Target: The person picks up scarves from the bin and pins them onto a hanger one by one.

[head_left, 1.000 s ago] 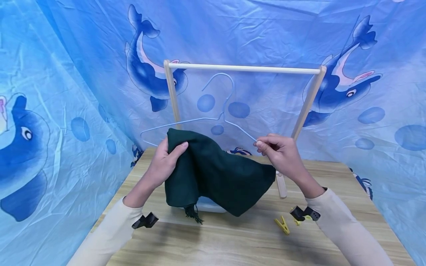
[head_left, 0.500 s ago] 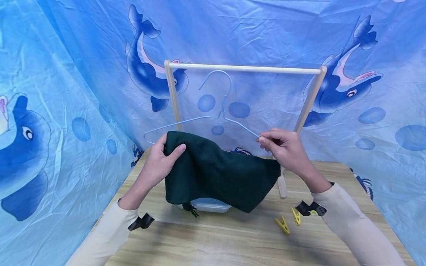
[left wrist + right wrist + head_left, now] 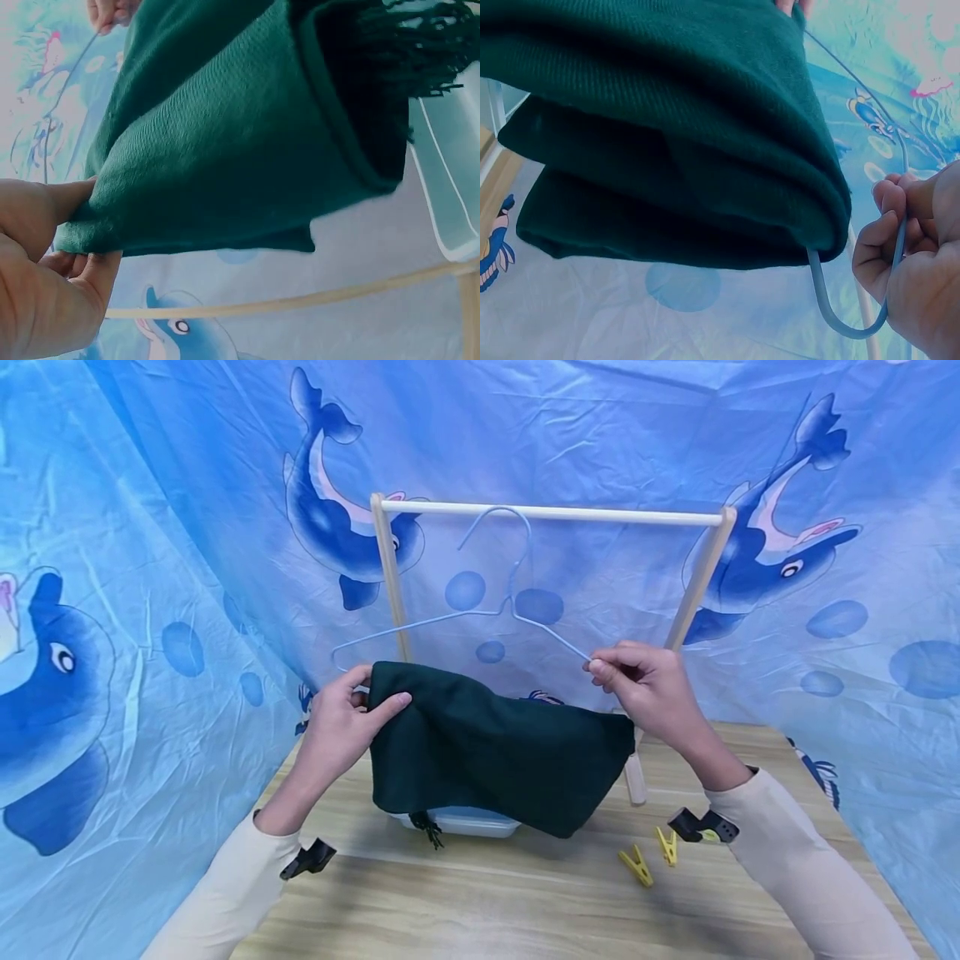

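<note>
A dark green fringed scarf (image 3: 495, 760) hangs folded over the lower bar of a light blue wire hanger (image 3: 512, 585). My left hand (image 3: 337, 718) pinches the scarf's upper left corner, thumb in front and fingers partly hidden behind the cloth. The left wrist view shows the scarf's dark fringe (image 3: 442, 45) at one end. My right hand (image 3: 648, 685) grips the hanger's right end with curled fingers. In the right wrist view, the hanger's bent wire end (image 3: 851, 330) comes out of the folded layers beside that hand. The hanger's lower bar is mostly covered.
Behind the hanger stands a wooden rack with a white rail (image 3: 600, 515). A shallow pale tub (image 3: 480, 822) sits on the wood-grain table (image 3: 450, 902) under the scarf. Two yellow clothespins (image 3: 636, 866) lie at the right. A blue dolphin-print curtain (image 3: 600, 427) encloses the table.
The hanger has risen, its hook now overlapping the rail in view. My right hand has moved up and right with it. My left hand has shifted left, and the scarf is spread flatter.
</note>
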A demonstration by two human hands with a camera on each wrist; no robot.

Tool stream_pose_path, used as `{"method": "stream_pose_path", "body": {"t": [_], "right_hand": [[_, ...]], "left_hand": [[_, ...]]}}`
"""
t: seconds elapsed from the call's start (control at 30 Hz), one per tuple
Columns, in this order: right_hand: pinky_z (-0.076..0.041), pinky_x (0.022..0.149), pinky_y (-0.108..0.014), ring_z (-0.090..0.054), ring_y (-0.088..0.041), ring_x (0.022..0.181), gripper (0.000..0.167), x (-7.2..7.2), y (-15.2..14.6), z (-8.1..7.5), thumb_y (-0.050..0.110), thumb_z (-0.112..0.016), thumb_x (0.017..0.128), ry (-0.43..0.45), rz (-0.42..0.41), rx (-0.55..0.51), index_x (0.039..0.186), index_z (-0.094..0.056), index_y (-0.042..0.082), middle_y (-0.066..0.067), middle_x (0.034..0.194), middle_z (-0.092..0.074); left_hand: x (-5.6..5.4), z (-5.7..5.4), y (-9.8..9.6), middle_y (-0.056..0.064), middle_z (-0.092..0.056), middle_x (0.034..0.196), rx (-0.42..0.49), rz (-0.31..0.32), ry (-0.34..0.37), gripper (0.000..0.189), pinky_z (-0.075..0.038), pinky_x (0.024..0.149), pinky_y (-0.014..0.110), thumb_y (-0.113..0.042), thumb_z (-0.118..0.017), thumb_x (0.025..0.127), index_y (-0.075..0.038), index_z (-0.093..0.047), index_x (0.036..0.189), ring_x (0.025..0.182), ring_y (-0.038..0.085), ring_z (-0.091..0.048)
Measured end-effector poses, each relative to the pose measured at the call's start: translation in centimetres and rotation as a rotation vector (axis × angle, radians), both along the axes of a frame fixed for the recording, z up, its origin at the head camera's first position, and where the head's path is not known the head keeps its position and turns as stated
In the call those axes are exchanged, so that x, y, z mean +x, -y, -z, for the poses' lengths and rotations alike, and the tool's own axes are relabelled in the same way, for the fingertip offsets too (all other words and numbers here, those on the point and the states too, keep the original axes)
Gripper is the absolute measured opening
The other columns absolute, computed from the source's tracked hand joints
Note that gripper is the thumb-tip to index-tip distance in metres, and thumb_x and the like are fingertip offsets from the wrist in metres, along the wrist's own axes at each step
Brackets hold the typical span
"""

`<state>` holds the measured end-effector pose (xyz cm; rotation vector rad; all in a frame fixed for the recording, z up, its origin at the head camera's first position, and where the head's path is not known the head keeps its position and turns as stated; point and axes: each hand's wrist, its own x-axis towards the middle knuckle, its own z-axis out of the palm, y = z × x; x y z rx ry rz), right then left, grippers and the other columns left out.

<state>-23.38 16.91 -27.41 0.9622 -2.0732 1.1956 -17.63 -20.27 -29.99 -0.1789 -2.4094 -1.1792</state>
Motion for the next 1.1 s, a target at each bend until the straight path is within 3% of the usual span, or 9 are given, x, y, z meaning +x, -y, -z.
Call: {"method": "stream_pose_path", "body": {"t": [0.17,0.4,0.53,0.73,0.83,0.93,1.1], "right_hand": [[-0.047,0.056,-0.017,-0.060,-0.007,0.064,0.013,-0.1,-0.3,-0.3,-0.011,-0.069,0.091,-0.019,0.002,0.003,0.095,-0.078,-0.003,-0.007,0.076,-0.068],[-0.049,0.058,-0.017,-0.060,-0.006,0.064,0.013,-0.2,-0.4,-0.6,-0.011,-0.068,0.091,-0.022,-0.006,0.005,0.095,-0.078,-0.003,-0.007,0.076,-0.068],[-0.049,0.058,-0.017,-0.060,-0.006,0.064,0.014,-0.1,-0.4,-0.6,-0.012,-0.068,0.091,-0.028,0.000,0.002,0.095,-0.078,-0.003,-0.007,0.075,-0.067],[-0.049,0.058,-0.016,-0.060,-0.006,0.065,0.013,0.0,0.0,-0.3,-0.011,-0.069,0.090,-0.033,-0.005,0.007,0.096,-0.079,-0.003,-0.008,0.077,-0.069],[-0.047,0.057,-0.016,-0.059,-0.006,0.064,0.013,0.0,0.2,-0.2,-0.010,-0.070,0.091,-0.023,-0.003,0.009,0.097,-0.079,-0.003,-0.008,0.078,-0.069],[-0.047,0.057,-0.015,-0.059,-0.006,0.065,0.013,0.0,0.5,0.0,-0.010,-0.069,0.091,-0.019,-0.003,0.009,0.098,-0.079,-0.003,-0.008,0.078,-0.070],[-0.049,0.059,-0.015,-0.061,-0.006,0.066,0.014,0.1,0.7,0.1,-0.010,-0.069,0.091,-0.012,-0.011,0.003,0.099,-0.079,-0.003,-0.008,0.079,-0.070]], "left_hand": [[0.0,0.3,0.2,0.012,-0.071,0.095,-0.046,-0.046,0.022,0.041,-0.053,0.067,0.030,-0.033,-0.081,0.089,-0.007,-0.065,0.116,0.079,0.022,-0.070],[-0.3,0.9,0.4,0.011,-0.061,0.108,-0.040,-0.058,-0.014,0.053,-0.051,0.067,0.024,-0.032,-0.083,0.087,-0.005,-0.056,0.124,0.080,0.021,-0.071],[-0.6,1.3,0.3,0.011,-0.054,0.105,-0.074,-0.078,-0.092,0.051,-0.049,0.070,0.019,-0.028,-0.085,0.086,-0.004,-0.057,0.121,0.084,0.021,-0.065],[-0.7,1.9,-0.7,0.011,-0.052,0.092,-0.167,-0.088,-0.273,0.035,-0.035,0.069,0.035,-0.021,-0.088,0.082,-0.005,-0.067,0.105,0.085,0.024,-0.049],[-0.7,2.0,-1.7,0.010,-0.055,0.091,-0.173,0.001,-0.365,0.028,-0.036,0.072,0.035,-0.018,-0.089,0.081,-0.006,-0.070,0.098,0.086,0.024,-0.049],[-0.7,2.1,-3.2,0.007,-0.062,0.095,-0.186,0.149,-0.430,0.024,-0.039,0.080,0.035,-0.018,-0.088,0.082,-0.007,-0.072,0.096,0.091,0.023,-0.053],[-1.0,2.2,-6.1,0.003,-0.067,0.115,-0.289,0.366,-0.412,0.031,-0.046,0.095,0.042,-0.027,-0.085,0.086,-0.011,-0.073,0.109,0.111,0.023,-0.056]]}}
